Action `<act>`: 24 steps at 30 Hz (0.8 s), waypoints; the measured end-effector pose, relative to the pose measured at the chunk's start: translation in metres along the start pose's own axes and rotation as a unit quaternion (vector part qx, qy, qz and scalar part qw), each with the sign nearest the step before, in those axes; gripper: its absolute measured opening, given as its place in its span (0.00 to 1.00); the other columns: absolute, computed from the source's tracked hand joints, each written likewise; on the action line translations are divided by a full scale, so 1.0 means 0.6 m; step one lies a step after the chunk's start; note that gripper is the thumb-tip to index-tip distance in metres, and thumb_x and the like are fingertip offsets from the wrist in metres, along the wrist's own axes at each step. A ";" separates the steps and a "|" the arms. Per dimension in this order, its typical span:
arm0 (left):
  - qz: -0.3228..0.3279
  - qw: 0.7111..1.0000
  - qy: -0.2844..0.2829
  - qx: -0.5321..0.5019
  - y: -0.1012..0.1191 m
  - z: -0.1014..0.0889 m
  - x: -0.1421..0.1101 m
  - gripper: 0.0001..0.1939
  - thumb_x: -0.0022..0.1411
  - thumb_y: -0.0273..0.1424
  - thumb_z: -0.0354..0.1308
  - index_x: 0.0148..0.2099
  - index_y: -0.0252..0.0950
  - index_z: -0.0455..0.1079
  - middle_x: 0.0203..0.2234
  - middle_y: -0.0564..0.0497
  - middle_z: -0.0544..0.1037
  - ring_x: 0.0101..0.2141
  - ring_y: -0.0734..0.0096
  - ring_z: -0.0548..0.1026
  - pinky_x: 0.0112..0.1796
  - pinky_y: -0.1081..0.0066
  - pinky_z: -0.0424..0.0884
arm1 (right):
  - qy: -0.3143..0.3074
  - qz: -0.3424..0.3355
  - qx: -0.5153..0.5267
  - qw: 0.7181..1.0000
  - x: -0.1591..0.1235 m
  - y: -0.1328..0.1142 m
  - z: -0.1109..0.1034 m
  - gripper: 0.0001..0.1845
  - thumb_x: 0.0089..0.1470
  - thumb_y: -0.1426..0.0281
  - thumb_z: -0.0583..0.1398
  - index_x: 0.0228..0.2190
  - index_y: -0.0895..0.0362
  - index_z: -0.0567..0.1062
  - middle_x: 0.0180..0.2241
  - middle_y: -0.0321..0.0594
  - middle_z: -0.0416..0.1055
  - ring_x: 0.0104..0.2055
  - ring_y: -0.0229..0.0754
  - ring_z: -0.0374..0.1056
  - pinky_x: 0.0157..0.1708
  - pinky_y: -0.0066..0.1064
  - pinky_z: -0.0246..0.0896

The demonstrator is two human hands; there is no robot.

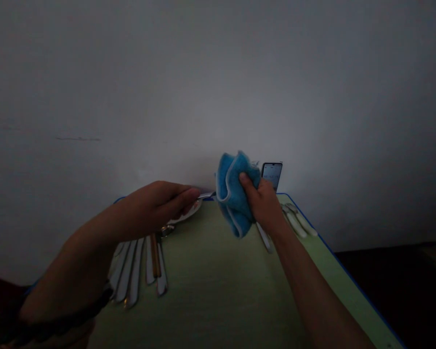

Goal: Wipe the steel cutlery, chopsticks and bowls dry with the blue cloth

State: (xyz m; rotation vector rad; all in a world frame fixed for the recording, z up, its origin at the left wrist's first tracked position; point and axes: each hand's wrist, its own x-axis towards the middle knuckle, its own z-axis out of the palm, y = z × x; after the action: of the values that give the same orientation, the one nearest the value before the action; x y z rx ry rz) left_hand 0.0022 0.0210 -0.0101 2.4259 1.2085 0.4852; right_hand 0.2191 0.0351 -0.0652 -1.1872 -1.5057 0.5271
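Cloth (pixel 234 189): blue, whitish edging
Held utensil (pixel 206 196): silvery
Desk (pixel 218 291): pale green, blue edge
Wall (pixel 218 72): grey
Wristband (pixel 83 315): black
Sticks (pixel 155 257): brown
Rightmost handles (pixel 296 226): creamy white

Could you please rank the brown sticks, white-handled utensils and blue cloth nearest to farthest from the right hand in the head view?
1. Blue cloth, gripped in the right hand.
2. White-handled utensils, to its right.
3. Brown sticks, on the left.

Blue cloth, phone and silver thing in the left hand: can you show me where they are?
Blue cloth (pixel 237 201): head view, on its folded front.
Phone (pixel 272 172): head view, on its screen.
Silver thing (pixel 206 196): head view, on its bare stretch.
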 end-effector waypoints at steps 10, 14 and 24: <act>-0.012 0.998 -0.067 0.000 -0.010 -0.003 0.002 0.20 0.64 0.42 0.43 0.25 0.35 0.60 0.18 0.58 0.60 0.21 0.78 0.59 0.23 0.77 0.57 | -0.248 0.086 0.145 0.954 -0.008 0.021 -0.031 0.18 0.50 0.61 0.60 0.42 0.53 0.71 0.41 0.38 0.73 0.37 0.40 0.69 0.42 0.36 0.66; 0.005 0.998 -0.060 0.027 -0.007 -0.002 0.006 0.19 0.63 0.41 0.42 0.25 0.36 0.61 0.17 0.57 0.62 0.20 0.77 0.61 0.22 0.76 0.58 | -0.235 0.093 0.117 0.961 -0.005 0.028 -0.028 0.19 0.49 0.59 0.60 0.42 0.53 0.70 0.44 0.39 0.73 0.40 0.41 0.70 0.44 0.38 0.66; -0.013 0.997 -0.061 0.041 -0.003 0.001 0.010 0.20 0.62 0.42 0.42 0.25 0.35 0.63 0.18 0.56 0.65 0.21 0.75 0.64 0.24 0.75 0.60 | -0.232 0.097 0.111 0.961 -0.005 0.028 -0.026 0.17 0.49 0.59 0.60 0.41 0.52 0.70 0.43 0.38 0.73 0.42 0.42 0.70 0.47 0.40 0.65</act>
State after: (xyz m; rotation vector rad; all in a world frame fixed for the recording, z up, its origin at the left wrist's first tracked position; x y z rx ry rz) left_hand 0.0051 0.0267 -0.0108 2.4652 1.2284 0.2812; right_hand 0.2400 0.0351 -0.0757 -1.0841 -1.6701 1.1420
